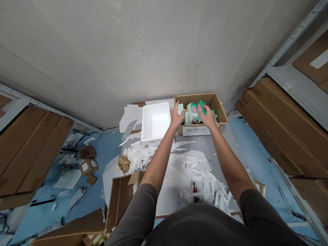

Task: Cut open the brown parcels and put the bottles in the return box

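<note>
Left hand point(176, 117): thumb and fingers spread at a pale green box point(180, 108); grip cannot be told. Right hand point(208, 118): fingers curved at a green-and-pink box point(201, 105); grip likewise unclear. Both boxes inside open cardboard carton point(210, 99), on bench point(205, 146). White foam box point(156, 123) left of carton.

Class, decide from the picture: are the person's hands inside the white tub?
No, the left hand and right hand are among green packs in the cardboard box, beside the white tub.
</note>
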Tool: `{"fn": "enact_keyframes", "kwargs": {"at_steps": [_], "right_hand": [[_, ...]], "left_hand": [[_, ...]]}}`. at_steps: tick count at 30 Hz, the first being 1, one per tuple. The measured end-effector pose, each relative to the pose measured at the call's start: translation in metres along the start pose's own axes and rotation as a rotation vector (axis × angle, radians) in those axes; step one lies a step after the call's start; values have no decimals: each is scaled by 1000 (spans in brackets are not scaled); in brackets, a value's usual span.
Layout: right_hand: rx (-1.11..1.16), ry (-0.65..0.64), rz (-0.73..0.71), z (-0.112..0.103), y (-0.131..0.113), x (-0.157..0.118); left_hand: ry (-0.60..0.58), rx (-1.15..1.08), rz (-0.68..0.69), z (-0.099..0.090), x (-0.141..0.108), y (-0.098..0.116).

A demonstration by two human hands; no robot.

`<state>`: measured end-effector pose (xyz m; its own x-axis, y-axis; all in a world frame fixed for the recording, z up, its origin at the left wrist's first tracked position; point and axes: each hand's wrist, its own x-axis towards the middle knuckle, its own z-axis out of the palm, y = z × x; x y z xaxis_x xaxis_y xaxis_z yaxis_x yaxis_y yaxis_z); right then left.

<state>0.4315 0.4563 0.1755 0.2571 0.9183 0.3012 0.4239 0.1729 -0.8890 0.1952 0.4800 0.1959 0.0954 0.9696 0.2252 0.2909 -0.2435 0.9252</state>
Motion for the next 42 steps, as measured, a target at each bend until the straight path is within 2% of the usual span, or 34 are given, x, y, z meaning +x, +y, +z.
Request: {"fn": "enact_keyframes", "kwargs": {"at_steps": [3, 6, 10, 14, 17, 19, 21, 23, 25, 28, 31, 33, 37, 42], "right_hand": [[5, -28, -22, 12, -18, -43], [17, -68, -36, 30, -47, -92], [23, -145, -88, 61, -101, -166], [20, -235, -179, 107, -160, -256], [37, -344, -238, 153, -196, -332], [69, -460, -275, 186, -210, -386], [95, -635, -303, 217, -217, -440], [59, -834, -315, 240, -215, -490], [-82, -1011, -300, 252, -204, -530], [-432, -1137, -218, 246, -179, -569], [-689, -1128, -143, 225, -150, -589], [-728, -1110, -136, 213, -134, -601], [-649, -943, -107, 205, -115, -626], [-457, -749, -20, 198, -113, -640]], "left_hand": [[-22, 22, 19, -29, -34, 3], [-47, 42, 34, -64, -76, 6], [-27, 103, 57, -134, -151, -1], [20, 266, 30, -224, -255, -31], [9, 446, -84, -289, -347, -58], [-35, 558, -178, -320, -409, -71], [-115, 649, -250, -339, -466, -80], [-217, 729, -272, -346, -514, -85], [-293, 814, -253, -348, -553, -89], [-364, 892, -276, -348, -595, -100], [-435, 840, -356, -346, -623, -115], [-454, 800, -368, -341, -635, -124], [-458, 799, -322, -323, -642, -130], [-394, 785, -248, -313, -645, -114]]}}
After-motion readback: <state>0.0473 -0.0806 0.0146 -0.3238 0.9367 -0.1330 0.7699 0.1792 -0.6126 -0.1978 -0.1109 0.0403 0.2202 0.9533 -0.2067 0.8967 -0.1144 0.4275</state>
